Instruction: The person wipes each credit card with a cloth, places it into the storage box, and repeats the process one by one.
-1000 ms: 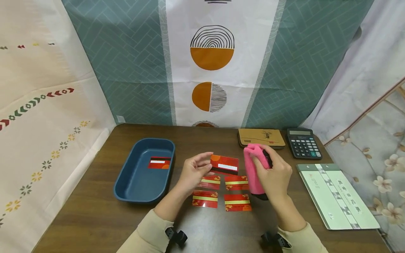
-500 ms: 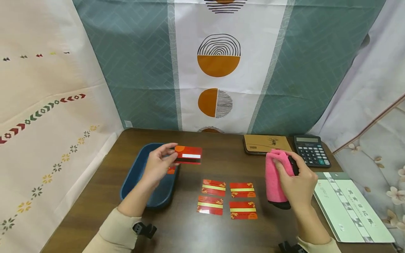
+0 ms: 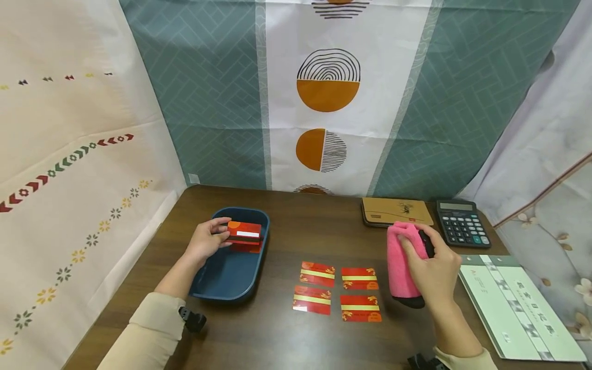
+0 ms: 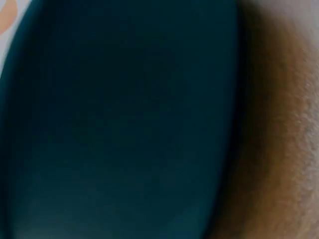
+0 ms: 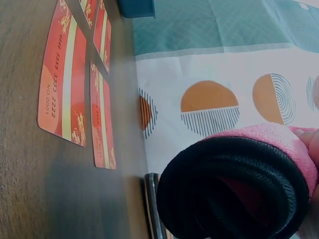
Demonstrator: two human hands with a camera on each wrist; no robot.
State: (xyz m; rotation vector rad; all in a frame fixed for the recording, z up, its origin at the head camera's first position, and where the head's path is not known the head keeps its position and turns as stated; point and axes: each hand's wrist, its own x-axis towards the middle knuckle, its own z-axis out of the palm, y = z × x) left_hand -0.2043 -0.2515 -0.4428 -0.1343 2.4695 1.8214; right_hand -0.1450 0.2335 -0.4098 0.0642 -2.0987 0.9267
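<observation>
My left hand (image 3: 206, 241) pinches a red card (image 3: 244, 231) with a white strip and a dark stripe, held within the rim of the blue tray (image 3: 259, 272). Another red card (image 3: 247, 247) shows partly beneath it. The left wrist view is filled by the dark tray wall, blurred. On the right, my right hand (image 3: 432, 262) grips a folded pink cloth (image 3: 401, 267) with black edging above the table. In the right wrist view its rolled black end (image 5: 229, 189) fills the lower right. Several red cards (image 3: 314, 300) with yellow stripes lie in two rows between the hands.
At the back right lies a tan notebook (image 3: 396, 211), with a black calculator (image 3: 462, 226) beside it. A pale green book (image 3: 522, 308) is at the table's right edge. Patterned curtains hang behind and on both sides.
My left hand has carried the red card leftward from above the rows of cards to the tray. My right hand has moved rightward, away from the cards, with the pink cloth.
</observation>
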